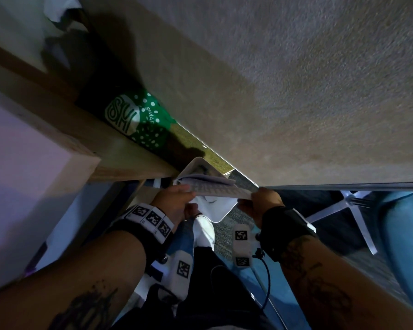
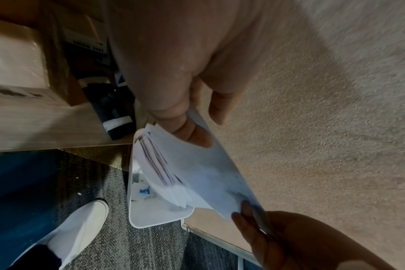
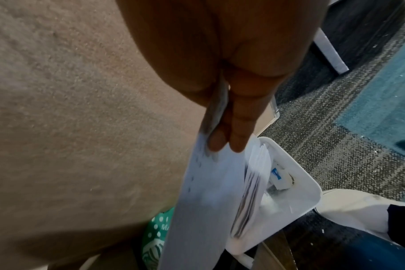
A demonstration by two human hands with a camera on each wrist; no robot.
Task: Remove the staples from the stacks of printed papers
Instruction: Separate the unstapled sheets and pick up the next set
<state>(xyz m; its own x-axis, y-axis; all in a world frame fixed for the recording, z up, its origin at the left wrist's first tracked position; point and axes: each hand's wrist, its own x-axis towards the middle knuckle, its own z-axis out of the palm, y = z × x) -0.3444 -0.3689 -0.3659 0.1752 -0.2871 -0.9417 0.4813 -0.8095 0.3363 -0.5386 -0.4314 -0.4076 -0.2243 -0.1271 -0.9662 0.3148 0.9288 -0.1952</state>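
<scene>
Speckled grey carpet (image 2: 136, 243) (tan partition (image 1: 296, 79))

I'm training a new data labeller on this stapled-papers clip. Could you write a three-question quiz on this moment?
1. True or false: the left hand and the right hand each grip an end of the white stack of printed papers.
2. What lies directly below the papers? A) the white plastic waste bin B) the green bag with white dots C) the white shoe
3. Fill in: the loose sheets hang down into the ____.

Key: 1 true; 2 A; 3 bin.
</scene>
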